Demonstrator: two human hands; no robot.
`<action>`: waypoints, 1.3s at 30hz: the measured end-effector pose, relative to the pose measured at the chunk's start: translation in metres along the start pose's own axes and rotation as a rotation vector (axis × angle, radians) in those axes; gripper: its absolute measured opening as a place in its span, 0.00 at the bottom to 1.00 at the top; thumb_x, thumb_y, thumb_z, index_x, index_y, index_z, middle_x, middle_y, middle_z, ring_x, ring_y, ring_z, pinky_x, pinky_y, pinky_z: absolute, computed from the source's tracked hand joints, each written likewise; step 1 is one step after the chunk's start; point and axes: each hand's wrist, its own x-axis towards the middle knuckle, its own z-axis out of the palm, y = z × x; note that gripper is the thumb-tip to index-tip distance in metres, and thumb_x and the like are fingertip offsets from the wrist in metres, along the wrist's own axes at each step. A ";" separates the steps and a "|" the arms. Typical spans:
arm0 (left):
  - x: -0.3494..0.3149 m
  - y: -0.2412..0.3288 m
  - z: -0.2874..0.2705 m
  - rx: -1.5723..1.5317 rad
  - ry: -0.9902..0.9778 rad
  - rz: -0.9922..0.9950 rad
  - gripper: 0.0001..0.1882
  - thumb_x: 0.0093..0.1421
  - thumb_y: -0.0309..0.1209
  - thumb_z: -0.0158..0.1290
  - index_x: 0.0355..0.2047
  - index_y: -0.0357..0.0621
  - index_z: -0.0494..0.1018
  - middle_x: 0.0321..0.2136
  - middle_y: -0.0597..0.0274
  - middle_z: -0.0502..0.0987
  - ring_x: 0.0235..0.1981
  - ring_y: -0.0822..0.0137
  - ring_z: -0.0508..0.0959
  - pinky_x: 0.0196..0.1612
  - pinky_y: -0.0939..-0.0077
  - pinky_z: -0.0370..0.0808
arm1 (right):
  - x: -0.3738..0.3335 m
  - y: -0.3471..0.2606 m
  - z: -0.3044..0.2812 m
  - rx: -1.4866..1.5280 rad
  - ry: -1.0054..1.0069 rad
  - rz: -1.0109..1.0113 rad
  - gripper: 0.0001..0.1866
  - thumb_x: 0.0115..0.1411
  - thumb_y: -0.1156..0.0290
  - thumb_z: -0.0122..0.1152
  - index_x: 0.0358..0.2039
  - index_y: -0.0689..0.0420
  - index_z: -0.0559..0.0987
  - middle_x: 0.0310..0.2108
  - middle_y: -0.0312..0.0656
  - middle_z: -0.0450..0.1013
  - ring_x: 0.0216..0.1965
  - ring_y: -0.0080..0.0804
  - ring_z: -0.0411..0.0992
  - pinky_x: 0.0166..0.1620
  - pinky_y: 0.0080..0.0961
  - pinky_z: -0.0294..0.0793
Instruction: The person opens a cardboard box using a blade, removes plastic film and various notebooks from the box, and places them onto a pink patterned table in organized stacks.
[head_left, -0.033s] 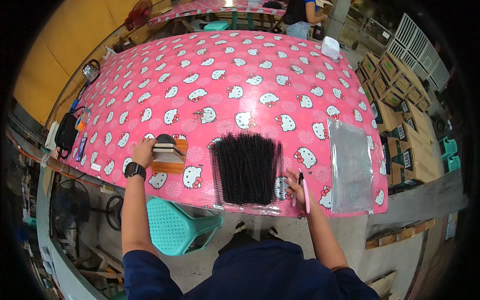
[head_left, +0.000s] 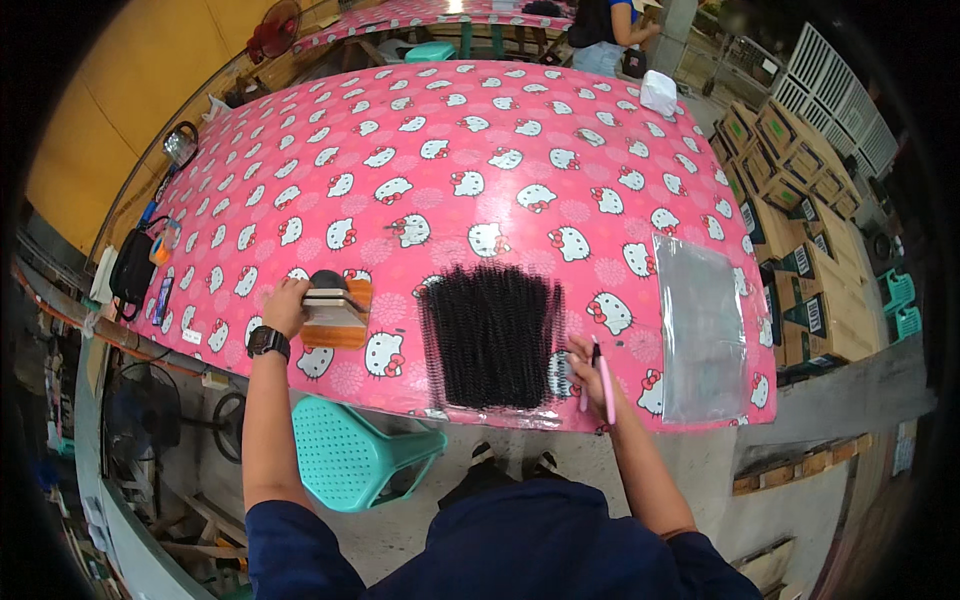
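Observation:
A wide bundle of black curly hair strands (head_left: 492,338) lies on the pink patterned table cover, its near end close to the front edge. Left of it is a wooden board (head_left: 340,334) bearing pale flat upright pieces (head_left: 335,298) and a dark round part. My left hand (head_left: 288,306), a watch at its wrist, has its fingers closed on the left end of those pieces. Just right of the hair, my right hand (head_left: 590,372) grips a slim pink tool (head_left: 606,385) with a black tip; its exact kind is unclear.
A clear plastic sheet (head_left: 700,335) lies at the right. A phone (head_left: 162,300), black pouch (head_left: 132,268) and tape roll (head_left: 160,250) sit at the left edge. A green stool (head_left: 345,455) stands below. Stacked cartons (head_left: 810,270) stand right; another person (head_left: 605,40) stands beyond the table.
The pink tool has tilted slightly in my right hand. My left hand stays on the pale pieces, and the hair bundle lies where it was.

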 end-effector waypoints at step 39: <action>-0.161 0.088 0.044 -0.847 0.460 -0.310 0.20 0.45 0.25 0.55 0.41 0.38 0.68 0.43 0.49 0.68 0.48 0.52 0.64 0.53 0.61 0.57 | 0.317 -0.084 0.169 -0.044 0.008 -0.053 0.07 0.53 0.73 0.46 0.30 0.62 0.71 0.18 0.44 0.66 0.18 0.33 0.66 0.20 0.30 0.67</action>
